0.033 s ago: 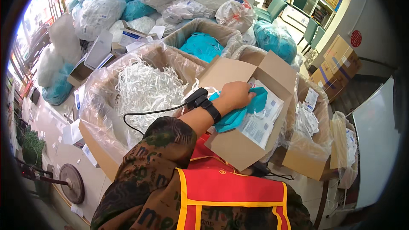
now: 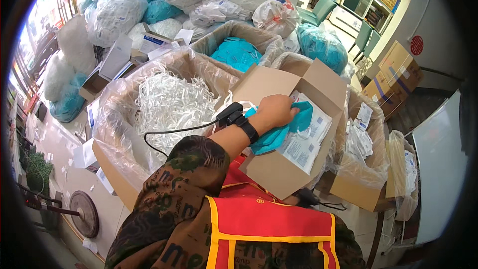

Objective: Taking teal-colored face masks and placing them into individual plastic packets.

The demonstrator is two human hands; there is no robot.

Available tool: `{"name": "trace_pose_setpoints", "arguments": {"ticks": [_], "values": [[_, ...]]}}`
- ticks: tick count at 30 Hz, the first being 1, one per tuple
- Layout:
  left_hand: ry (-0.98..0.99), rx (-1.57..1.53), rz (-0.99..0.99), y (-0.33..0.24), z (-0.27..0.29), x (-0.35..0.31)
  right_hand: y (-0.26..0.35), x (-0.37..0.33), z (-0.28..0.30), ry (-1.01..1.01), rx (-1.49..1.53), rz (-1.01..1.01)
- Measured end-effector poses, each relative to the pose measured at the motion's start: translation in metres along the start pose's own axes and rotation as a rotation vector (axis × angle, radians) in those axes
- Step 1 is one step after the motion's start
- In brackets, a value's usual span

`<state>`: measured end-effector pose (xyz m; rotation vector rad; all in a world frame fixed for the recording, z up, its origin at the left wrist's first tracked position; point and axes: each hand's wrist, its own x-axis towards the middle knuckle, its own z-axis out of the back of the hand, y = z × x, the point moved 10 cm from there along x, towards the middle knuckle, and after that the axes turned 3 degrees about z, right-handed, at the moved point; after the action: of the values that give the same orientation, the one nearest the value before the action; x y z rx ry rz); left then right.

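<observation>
My left hand reaches in from the left over an open cardboard box, its fingers closed on a teal face mask of thin folded material. A white strap stretches out beside the knuckles. Under the mask, flat white printed packets lie in the box. A black strap with a small cabled device circles my left wrist. By the box's near flap shows another black device with a cable; my right hand itself is hidden there.
Left of the box, a plastic-lined carton holds a heap of white straps. Behind stands a lined carton of teal pieces. A lined carton with white packets stands right. Stuffed bags pile up at the back.
The black device by the box's near flap has shifted slightly to the right and up. My left hand and the teal face mask look the same.
</observation>
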<state>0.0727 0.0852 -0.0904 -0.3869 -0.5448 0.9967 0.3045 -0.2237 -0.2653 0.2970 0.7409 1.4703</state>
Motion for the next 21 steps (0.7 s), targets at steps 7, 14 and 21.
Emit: {"name": "trace_pose_setpoints", "arguments": {"ticks": [7,14,21], "values": [[0.013,0.026,0.005,0.002,-0.003,0.001,-0.001,-0.002,-0.003,-0.033,-0.028,0.036],[-0.043,-0.052,-0.022,0.001,0.004,0.005,0.003,0.018,-0.021,-0.052,-0.084,0.072],[0.003,-0.114,-0.022,0.006,0.001,0.016,0.01,0.045,-0.039,-0.057,-0.216,0.11]]}}
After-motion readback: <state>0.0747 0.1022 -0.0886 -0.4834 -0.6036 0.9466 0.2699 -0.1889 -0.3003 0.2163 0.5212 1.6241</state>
